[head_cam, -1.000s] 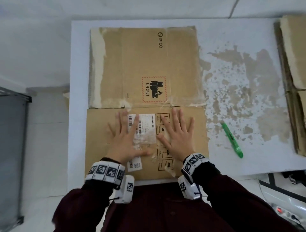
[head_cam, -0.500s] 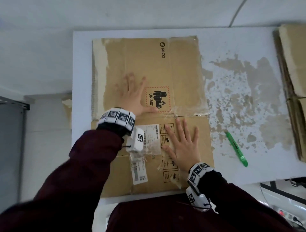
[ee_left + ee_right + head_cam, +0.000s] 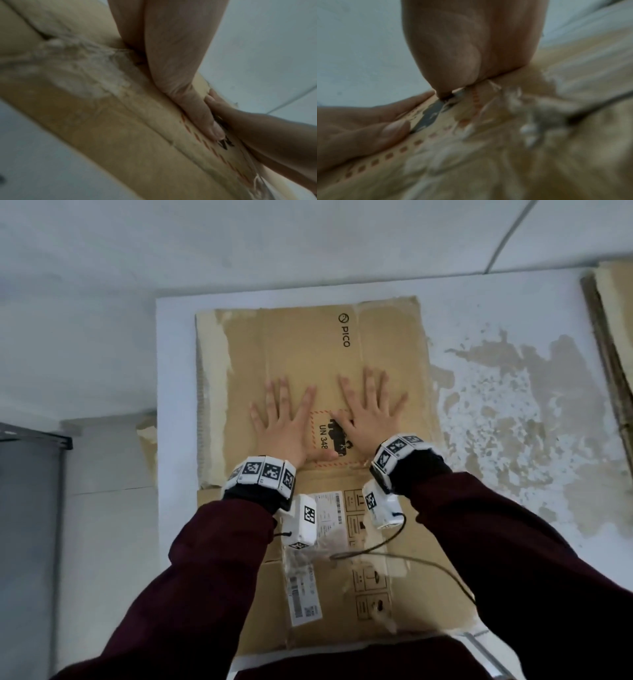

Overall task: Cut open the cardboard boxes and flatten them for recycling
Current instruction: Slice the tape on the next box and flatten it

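A flattened brown cardboard box lies on the white table, with PICO print and a red-bordered UN 3481 label on its far panel. My left hand and right hand lie side by side on that far panel, palms down, fingers straight and spread, thumbs nearly meeting over the label. In the left wrist view my left hand presses flat on the cardboard with the right hand beside it. The right wrist view shows my right hand flat on the cardboard. The near panel carries shipping labels.
More flat cardboard is stacked at the table's right edge. The tabletop to the right of the box has worn, peeling patches. A grey cabinet stands on the floor to the left. A thin cable trails across the near panel.
My right hand moved from the near panel up onto the far panel beside the left hand. The view shifted so the green cutter on the table is out of sight.
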